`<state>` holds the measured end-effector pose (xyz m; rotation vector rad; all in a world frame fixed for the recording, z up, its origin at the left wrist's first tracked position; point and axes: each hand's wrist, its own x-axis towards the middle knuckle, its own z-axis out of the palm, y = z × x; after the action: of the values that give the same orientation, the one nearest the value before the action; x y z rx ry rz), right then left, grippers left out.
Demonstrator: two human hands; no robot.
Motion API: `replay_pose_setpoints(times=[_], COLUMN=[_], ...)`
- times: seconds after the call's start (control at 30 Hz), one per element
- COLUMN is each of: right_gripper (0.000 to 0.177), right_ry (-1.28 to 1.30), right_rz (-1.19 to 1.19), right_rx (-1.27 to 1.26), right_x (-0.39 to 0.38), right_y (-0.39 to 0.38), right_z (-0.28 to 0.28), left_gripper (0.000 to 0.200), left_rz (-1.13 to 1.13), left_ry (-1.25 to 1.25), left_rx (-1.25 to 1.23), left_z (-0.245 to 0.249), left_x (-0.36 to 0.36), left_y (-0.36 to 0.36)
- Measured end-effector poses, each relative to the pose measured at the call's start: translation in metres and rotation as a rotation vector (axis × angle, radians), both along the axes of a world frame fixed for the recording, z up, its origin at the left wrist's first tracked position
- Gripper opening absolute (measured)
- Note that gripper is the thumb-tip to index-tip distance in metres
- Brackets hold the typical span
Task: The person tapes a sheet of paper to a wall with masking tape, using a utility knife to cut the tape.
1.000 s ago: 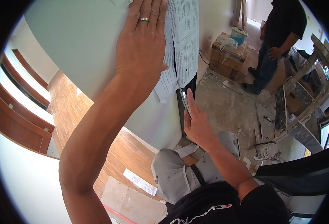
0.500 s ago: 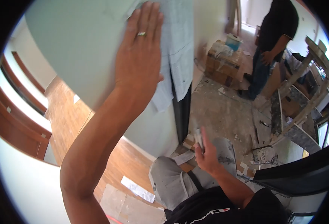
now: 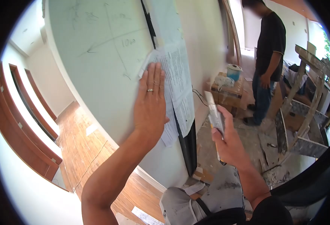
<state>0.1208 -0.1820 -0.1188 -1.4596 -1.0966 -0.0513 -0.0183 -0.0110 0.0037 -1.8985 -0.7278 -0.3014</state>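
My left hand (image 3: 150,103), a ring on one finger, lies flat against the pale wall panel (image 3: 97,71). Its fingertips press the edge of printed paper sheets (image 3: 176,71) that cover the panel's corner. A black strip (image 3: 187,153) shows beneath the sheets and runs down the corner. To the right of the paper, my right hand (image 3: 230,142) grips a utility knife (image 3: 215,112), its blade end pointing up and apart from the sheets. Pencil lines and a number (image 3: 128,42) are drawn on the panel above my left hand.
Another person (image 3: 271,48) stands at the back right beside a cardboard box (image 3: 226,92) with a blue-and-white tub (image 3: 233,72) on it. A wooden trestle (image 3: 303,97) stands at the right. Wood flooring (image 3: 94,150) stretches behind the panel at the left.
My right hand has raised the knife from near my knee to beside the paper. The view has tilted up, and my left hand stays flat on the panel and paper.
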Motion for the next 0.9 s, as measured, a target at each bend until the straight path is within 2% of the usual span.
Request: replay_pose_setpoints(times=[0.07, 0.1, 0.17, 0.4, 0.5, 0.57, 0.7, 0.77, 0.9], right_gripper=[0.066, 0.066, 0.067, 0.072, 0.073, 0.072, 0.072, 0.075, 0.075], right_ry=[-0.176, -0.177, -0.417, -0.437, -0.396, -0.484, -0.475, -0.383, -0.382], right_rz=[0.049, 0.052, -0.028, -0.113, -0.128, -0.179, -0.186, -0.159, -0.180], right_rx=[-0.187, -0.183, -0.083, -0.075, -0.160, -0.064, -0.069, -0.146, -0.188], right_x=[-0.020, -0.023, -0.029, -0.046, -0.047, -0.045, -0.048, -0.050, -0.053], right_y=[0.003, 0.012, 0.031, 0.065, 0.071, 0.078, 0.083, 0.082, 0.079], right_z=[0.042, 0.050, 0.062, 0.081, 0.087, 0.084, 0.087, 0.092, 0.095], left_gripper=[0.131, 0.131, 0.131, 0.131, 0.123, 0.123, 0.121, 0.120, 0.118], left_rz=[-0.016, -0.013, -0.017, -0.008, 0.026, 0.021, 0.002, 0.030, 0.028], left_ry=[0.017, 0.016, -0.004, -0.006, 0.006, -0.005, -0.031, -0.013, -0.014], left_rx=[-0.025, -0.021, -0.050, -0.009, -0.004, 0.035, 0.097, 0.135, 0.140], left_z=[0.000, 0.000, -0.001, -0.002, -0.004, -0.006, -0.012, -0.011, -0.011], left_x=[-0.001, -0.001, -0.001, -0.002, -0.001, 0.000, 0.002, 0.001, 0.002], left_y=[0.000, -0.001, -0.002, -0.001, 0.001, 0.003, 0.010, 0.009, 0.011])
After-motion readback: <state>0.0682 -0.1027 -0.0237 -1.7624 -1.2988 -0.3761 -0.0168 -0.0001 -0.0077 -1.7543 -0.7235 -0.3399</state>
